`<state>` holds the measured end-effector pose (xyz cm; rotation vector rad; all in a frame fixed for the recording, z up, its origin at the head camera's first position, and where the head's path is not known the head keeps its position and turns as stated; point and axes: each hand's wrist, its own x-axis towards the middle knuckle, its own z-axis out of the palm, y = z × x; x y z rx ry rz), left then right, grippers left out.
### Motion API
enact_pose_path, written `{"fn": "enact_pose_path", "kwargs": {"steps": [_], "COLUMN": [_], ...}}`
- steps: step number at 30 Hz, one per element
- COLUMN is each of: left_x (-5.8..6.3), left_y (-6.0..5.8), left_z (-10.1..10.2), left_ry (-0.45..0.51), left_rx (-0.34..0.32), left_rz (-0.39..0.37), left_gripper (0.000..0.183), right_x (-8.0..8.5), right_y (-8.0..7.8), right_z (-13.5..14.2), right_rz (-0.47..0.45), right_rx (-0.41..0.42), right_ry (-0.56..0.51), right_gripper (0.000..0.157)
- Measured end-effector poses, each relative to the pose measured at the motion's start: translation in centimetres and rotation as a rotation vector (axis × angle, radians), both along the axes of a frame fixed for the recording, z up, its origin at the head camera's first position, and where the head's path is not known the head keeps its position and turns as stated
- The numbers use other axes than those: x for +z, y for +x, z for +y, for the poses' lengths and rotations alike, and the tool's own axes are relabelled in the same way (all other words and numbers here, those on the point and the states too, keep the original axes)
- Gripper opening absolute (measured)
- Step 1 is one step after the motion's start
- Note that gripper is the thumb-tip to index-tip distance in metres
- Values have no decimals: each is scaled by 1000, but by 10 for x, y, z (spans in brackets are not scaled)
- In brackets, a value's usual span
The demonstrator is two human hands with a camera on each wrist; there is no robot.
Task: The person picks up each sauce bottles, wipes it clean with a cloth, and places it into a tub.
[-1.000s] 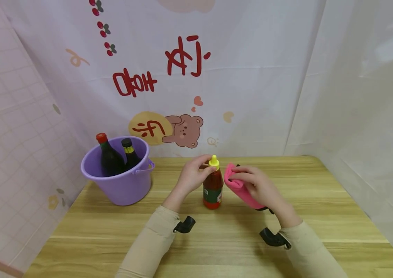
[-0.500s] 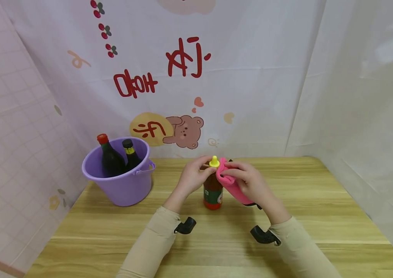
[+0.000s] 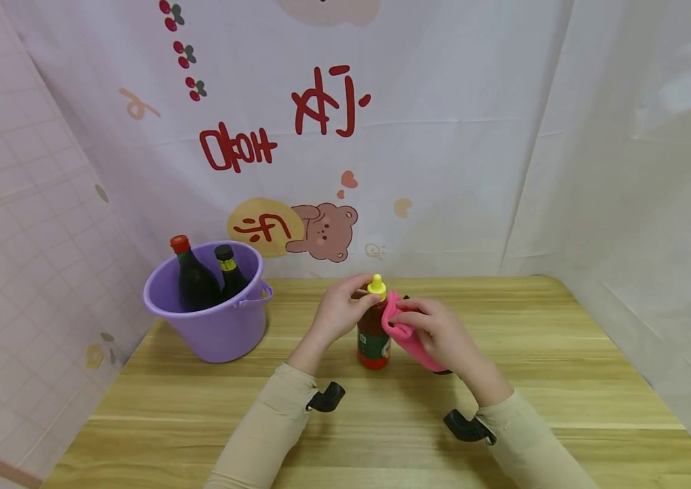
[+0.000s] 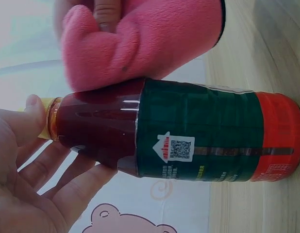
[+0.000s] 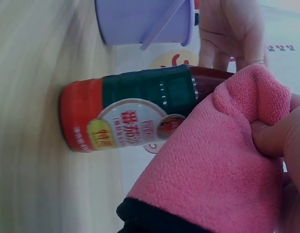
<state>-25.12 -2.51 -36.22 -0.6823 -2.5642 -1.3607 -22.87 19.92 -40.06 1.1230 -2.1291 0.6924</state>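
Note:
A ketchup bottle [image 3: 373, 337] with a green label and yellow nozzle cap stands upright on the table. My left hand [image 3: 341, 305] pinches it at the cap and neck, thumb on the near side, as the left wrist view shows. My right hand [image 3: 443, 333] grips a folded pink cloth [image 3: 408, 338] with dark edging. In the left wrist view the cloth [image 4: 111, 48] lies against the bottle's red shoulder, just above the label. The right thumb presses into the folds in the right wrist view, and the cloth hides part of the bottle's neck there.
A purple bucket [image 3: 211, 333] stands at the left rear of the wooden table [image 3: 382, 435]. Inside it lean a dark bottle with a red cap [image 3: 195, 280] and one with a black cap [image 3: 231, 273]. A printed white curtain [image 3: 443, 149] hangs behind the table.
My right hand brought the cloth left to the bottle, up beside the cap, then slid it down to the shoulder. My left hand has kept its hold on the bottle's top.

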Motion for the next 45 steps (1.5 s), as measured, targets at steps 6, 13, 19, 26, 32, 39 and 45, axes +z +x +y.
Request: {"fn": "enact_pose_path", "kwargs": {"steps": [6,13,19,26,32,39,45], "left_x": [0,1,1,-1,-1,-2,-4], "left_y": [-1,0,0,1,2,2,3], "left_z": [-1,-2,-1,0,1,1,1], "left_ry": [-3,-13,-12,-13,-2,-6,7], "left_rx": [0,5,13,27,20,22,27], "left_rz": [21,20,25,22,31,34,41], "left_gripper": [33,34,34,34,34,34,35], "right_x": [-10,-20,-32,-47,-51,-54,-53], "right_y": [2,5,8,12,13,11,9], "right_z": [1,3,3,2,-1,-4,-8], "right_rz": [5,-12,-49,-106,-125,-174,-205], "right_rx": [7,-10,-38,-82,-89,-116,-142], "right_ry": [8,39,87,146,193,323,383], "right_gripper": [42,43,41,39,38,36,34]}}
